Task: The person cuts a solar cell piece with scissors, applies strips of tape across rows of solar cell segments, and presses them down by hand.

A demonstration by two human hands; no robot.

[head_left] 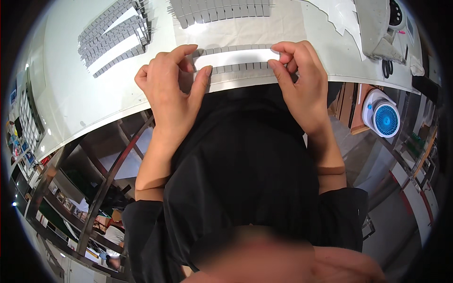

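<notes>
A row of small grey blocks [240, 66] lies across the table near its front edge. Along its middle runs a white strip [236, 57], with the blocks showing above and below it. My left hand [169, 85] grips the left end, its index finger on the far side and its thumb on the near side. At the other end my right hand [302, 70] pinches the strip and the blocks between thumb and fingers. The fingertips underneath are partly hidden.
More grey block rows with white strips [115, 49] are stacked at the far left. Another set of grey blocks with thin pins [222, 10] lies at the back. Black scissors [387, 69] rest at the right, beside a grey bag-like item [377, 40]. Below stands a blue-and-white fan [385, 119].
</notes>
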